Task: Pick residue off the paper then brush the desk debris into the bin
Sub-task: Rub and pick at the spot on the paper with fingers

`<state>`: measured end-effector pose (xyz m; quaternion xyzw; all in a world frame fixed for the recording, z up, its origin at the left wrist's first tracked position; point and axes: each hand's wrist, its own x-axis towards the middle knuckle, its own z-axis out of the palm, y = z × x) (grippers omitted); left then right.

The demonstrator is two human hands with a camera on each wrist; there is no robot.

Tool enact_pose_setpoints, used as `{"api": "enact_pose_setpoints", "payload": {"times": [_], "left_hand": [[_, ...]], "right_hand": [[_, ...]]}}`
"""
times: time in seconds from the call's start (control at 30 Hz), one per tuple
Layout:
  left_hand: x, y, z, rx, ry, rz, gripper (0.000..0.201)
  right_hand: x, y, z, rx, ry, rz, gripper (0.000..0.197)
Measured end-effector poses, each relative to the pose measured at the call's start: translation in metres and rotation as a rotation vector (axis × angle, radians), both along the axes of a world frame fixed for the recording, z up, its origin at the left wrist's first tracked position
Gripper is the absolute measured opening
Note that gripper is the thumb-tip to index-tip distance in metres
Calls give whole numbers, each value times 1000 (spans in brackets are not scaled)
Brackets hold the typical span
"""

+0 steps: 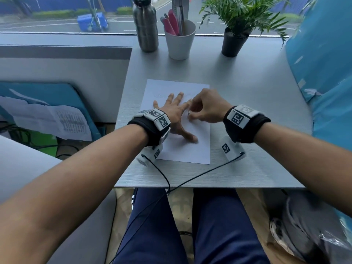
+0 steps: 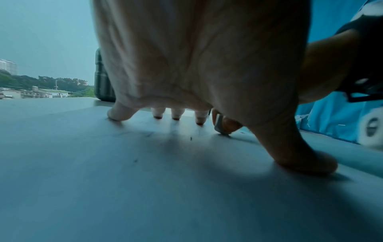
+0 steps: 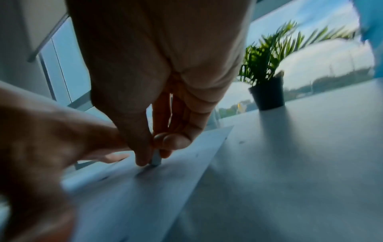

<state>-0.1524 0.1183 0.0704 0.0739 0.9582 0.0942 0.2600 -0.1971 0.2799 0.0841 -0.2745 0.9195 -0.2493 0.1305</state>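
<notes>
A white sheet of paper (image 1: 182, 149) lies on the grey desk (image 1: 257, 103). My left hand (image 1: 175, 111) presses flat on it with the fingers spread. My right hand (image 1: 190, 116) is just right of the left index finger. It pinches a small grey block (image 3: 156, 159) between thumb and fingers, with the block's lower end touching the paper (image 3: 145, 196). The same block (image 2: 218, 126) shows in the left wrist view beside my left thumb. Small dark specks of residue (image 2: 190, 138) lie on the paper (image 2: 145, 180) under my left palm.
At the back of the desk stand a steel bottle (image 1: 145, 25), a white cup of pens (image 1: 180, 42) and a potted plant (image 1: 233, 41). Blue plastic sheeting (image 1: 323, 73) borders the desk's right side. Loose papers (image 1: 51, 119) lie off to the left. Wrist cables (image 1: 165, 180) cross the front edge.
</notes>
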Motion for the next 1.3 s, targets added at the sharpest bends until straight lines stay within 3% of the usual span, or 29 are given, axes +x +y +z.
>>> {"api": "enact_pose_setpoints", "payload": {"times": [0.17, 0.3, 0.4, 0.53, 0.63, 0.77, 0.9, 1.0, 1.13, 1.3], "left_hand": [[0, 1, 0, 3, -4, -3, 145], [1, -1, -1, -6, -2, -6, 145], [0, 0, -1, 2, 6, -7, 144], [1, -1, -1, 13, -5, -1, 145], [1, -1, -2, 15, 14, 1, 149], [1, -3, -3, 4, 23, 7, 157], [2, -2, 0, -7, 17, 2, 156], [2, -3, -1, 13, 11, 5, 158], [2, -1, -1, -2, 0, 3, 156], [1, -3, -2, -5, 1, -2, 157]], "right_hand": [[-9, 8, 2, 3, 17, -91, 13], [4, -3, -1, 7, -7, 26, 8], [-3, 1, 1, -12, 32, -90, 7], [9, -11, -2, -3, 7, 22, 11], [-1, -3, 0, -12, 29, -86, 7], [11, -15, -5, 6, 18, 21, 14], [0, -7, -3, -21, 41, -74, 13], [8, -13, -3, -7, 26, 34, 14], [-6, -7, -1, -31, 28, -81, 12], [-2, -10, -1, -13, 0, -17, 8]]}}
